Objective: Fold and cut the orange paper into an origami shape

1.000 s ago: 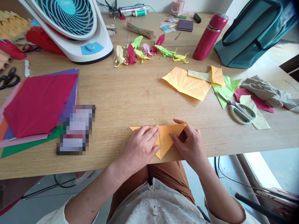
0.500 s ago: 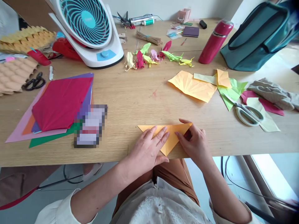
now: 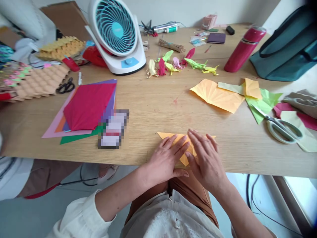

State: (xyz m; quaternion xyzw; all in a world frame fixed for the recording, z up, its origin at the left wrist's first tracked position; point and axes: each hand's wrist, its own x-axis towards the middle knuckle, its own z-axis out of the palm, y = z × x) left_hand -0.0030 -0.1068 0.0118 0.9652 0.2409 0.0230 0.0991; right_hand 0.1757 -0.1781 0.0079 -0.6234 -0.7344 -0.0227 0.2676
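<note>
A folded triangle of orange paper (image 3: 165,135) lies flat at the table's front edge, one corner pointing toward me. My left hand (image 3: 167,158) rests on its left and middle part, fingers stretched out. Over the right half lies my right hand (image 3: 205,158), its fingers extended and flat, hiding much of that side. The right tip of the triangle shows just past the right fingers. Neither hand grips anything.
Stacked coloured paper (image 3: 86,105) and a blurred-out phone (image 3: 114,129) lie to the left. Scissors (image 3: 282,127) and paper scraps (image 3: 218,96) are at the right. Farther back stand a fan (image 3: 117,33), several folded paper figures (image 3: 162,67), a red bottle (image 3: 244,49) and a teal bag (image 3: 284,49).
My right hand has let go of the triangle's right corner and now lies flat over its right half. The left hand stays on the paper. The whole view has shifted left.
</note>
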